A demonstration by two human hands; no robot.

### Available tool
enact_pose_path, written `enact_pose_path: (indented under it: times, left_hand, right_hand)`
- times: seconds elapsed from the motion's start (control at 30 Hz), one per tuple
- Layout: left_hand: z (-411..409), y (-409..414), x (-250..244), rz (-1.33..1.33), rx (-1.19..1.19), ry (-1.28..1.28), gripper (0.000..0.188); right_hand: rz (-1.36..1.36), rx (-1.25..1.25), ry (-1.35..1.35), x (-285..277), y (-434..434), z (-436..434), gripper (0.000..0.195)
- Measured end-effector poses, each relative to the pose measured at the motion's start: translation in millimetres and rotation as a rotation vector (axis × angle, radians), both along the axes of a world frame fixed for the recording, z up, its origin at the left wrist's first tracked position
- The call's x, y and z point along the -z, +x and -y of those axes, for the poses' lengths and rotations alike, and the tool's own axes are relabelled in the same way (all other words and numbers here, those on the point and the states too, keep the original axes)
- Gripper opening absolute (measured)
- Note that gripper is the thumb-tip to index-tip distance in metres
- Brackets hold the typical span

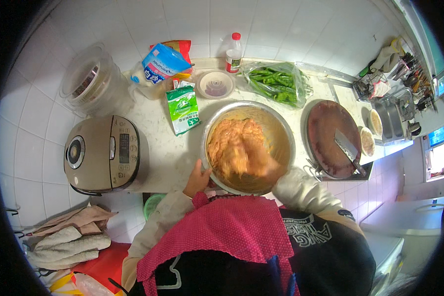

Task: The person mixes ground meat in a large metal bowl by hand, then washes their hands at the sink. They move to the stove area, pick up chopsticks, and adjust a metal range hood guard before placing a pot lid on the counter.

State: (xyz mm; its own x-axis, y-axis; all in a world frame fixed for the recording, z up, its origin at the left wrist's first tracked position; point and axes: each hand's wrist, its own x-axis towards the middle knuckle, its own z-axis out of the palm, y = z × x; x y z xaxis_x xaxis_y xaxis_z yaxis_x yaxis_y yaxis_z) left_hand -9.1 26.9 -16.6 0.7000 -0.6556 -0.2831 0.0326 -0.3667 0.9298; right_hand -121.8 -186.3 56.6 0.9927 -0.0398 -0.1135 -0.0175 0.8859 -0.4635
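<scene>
A large metal mixing bowl (286,129) stands on the counter before me, with a wet orange-coated mass, apparently marinated meat (235,138), mostly in its left part. My right hand (268,162) is inside the bowl, blurred and smeared with the orange coating, its fingers down in the mass; whether they close on any of it cannot be told. At the bowl's lower left rim rests my left hand (199,180), thumb up against the outer wall and the other fingers partly hidden. A smear of the same coating lines the inner wall.
Left stands a rice cooker (92,153). Behind the bowl are a green seasoning packet (183,109), a round plastic lid (215,85), a red-capped bottle (234,55) and a bag of green peppers (275,83). A cleaver (346,146) lies on a round chopping board (323,129) at right.
</scene>
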Motion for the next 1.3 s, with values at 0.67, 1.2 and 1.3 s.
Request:
enact_pose_path:
  times: [0.67, 1.2, 1.3]
  left_hand:
    - [5, -3, -11, -0.303, -0.073, -0.095, 0.050]
    - [0, -2, -22, -0.304, -0.082, -0.050, 0.045]
    - [1, -3, -23, -0.278, -0.045, -0.059, 0.045]
  right_hand:
    - [0.064, -0.044, -2.074, -24, 40, 89, 0.045]
    - [-0.297, -0.040, -1.856, 8, 47, 53, 0.032]
    - [-0.453, 0.075, -1.650, -12, 32, 70, 0.026]
